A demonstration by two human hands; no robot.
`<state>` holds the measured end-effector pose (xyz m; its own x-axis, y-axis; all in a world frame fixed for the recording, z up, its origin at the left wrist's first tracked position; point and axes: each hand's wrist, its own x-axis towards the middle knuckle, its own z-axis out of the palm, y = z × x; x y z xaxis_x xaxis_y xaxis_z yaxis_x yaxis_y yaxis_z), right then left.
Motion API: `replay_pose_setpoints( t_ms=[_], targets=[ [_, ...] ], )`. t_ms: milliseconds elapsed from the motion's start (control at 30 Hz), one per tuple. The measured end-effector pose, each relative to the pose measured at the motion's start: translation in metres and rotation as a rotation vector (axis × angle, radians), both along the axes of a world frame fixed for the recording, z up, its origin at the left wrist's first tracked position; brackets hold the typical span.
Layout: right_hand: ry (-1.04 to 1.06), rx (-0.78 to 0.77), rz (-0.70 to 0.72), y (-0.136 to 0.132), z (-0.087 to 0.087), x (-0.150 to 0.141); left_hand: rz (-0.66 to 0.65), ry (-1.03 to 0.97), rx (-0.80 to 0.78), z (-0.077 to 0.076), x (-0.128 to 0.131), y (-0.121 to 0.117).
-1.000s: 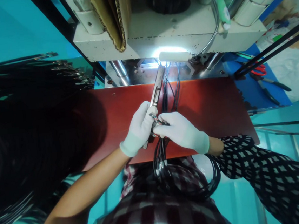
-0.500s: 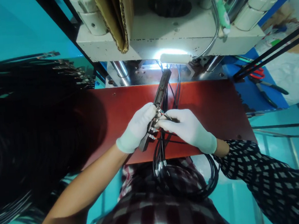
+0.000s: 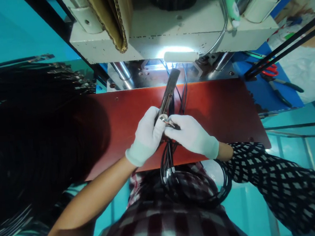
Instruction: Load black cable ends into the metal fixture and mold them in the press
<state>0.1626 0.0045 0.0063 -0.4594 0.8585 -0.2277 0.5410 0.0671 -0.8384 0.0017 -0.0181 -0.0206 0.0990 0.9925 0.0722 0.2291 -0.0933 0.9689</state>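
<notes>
My left hand (image 3: 147,133), in a white glove, is closed around a long dark metal bar (image 3: 170,88) that slants up toward the machine. Its thumb lies by a small shiny metal connector (image 3: 163,119) at the bar. My right hand (image 3: 191,132), gloved too, pinches a thin black cable (image 3: 171,124) just behind that connector. The lower part of the bar is hidden behind my left hand. A looped bundle of black cables (image 3: 168,173) hangs from the table edge over my lap.
A pale press machine (image 3: 150,44) with a lit lamp (image 3: 181,56) stands behind the red table (image 3: 219,127). A dark mass of cables with metal ends (image 3: 70,76) fills the left. Red-handled pliers (image 3: 275,80) lie on a blue surface at right. Cardboard (image 3: 123,32) leans on the machine.
My left hand has shifted along and turned over the bar, covering the connectors seen before on its lower part. The bar has tilted. My right hand has moved slightly left, still pinching the cable.
</notes>
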Motion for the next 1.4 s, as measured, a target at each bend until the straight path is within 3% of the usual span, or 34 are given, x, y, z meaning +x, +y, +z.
replay_pose_setpoints(
  t_ms=[100,167,333,433,533,733,833,967,1033,1167,1400],
  targets=[
    [0.127,-0.111,0.129,0.009,0.003,0.013,-0.076,-0.096,-0.093,0.002,-0.002,0.001],
    [0.225,-0.249,0.125,0.015,0.007,0.021,-0.140,-0.204,-0.186,0.004,-0.005,0.003],
    [0.376,-0.562,-0.153,0.018,0.008,0.033,-0.186,-0.311,-0.286,0.005,-0.007,0.004],
    [0.492,-0.632,-0.228,0.017,0.001,0.038,-0.181,-0.342,-0.317,0.005,-0.006,0.004],
    [0.480,-0.523,-0.266,0.017,-0.002,0.045,-0.174,-0.332,-0.311,0.006,-0.005,0.005],
    [0.183,-0.155,-0.133,0.007,0.008,0.055,-0.158,-0.333,-0.348,0.006,-0.005,0.005],
    [0.110,-0.072,-0.144,0.000,0.011,0.056,-0.161,-0.316,-0.327,0.006,-0.005,0.004],
    [-0.021,0.164,-0.148,-0.006,0.013,0.057,-0.155,-0.311,-0.349,0.007,-0.005,0.004],
    [-0.039,0.176,-0.130,-0.008,0.014,0.058,-0.161,-0.319,-0.365,0.007,-0.005,0.003],
    [-0.065,0.056,-0.158,-0.009,0.017,0.060,-0.173,-0.337,-0.391,0.006,-0.006,0.004],
    [-0.201,0.200,-0.136,-0.008,0.017,0.068,-0.186,-0.295,-0.299,0.005,-0.006,0.006]
  ],
)
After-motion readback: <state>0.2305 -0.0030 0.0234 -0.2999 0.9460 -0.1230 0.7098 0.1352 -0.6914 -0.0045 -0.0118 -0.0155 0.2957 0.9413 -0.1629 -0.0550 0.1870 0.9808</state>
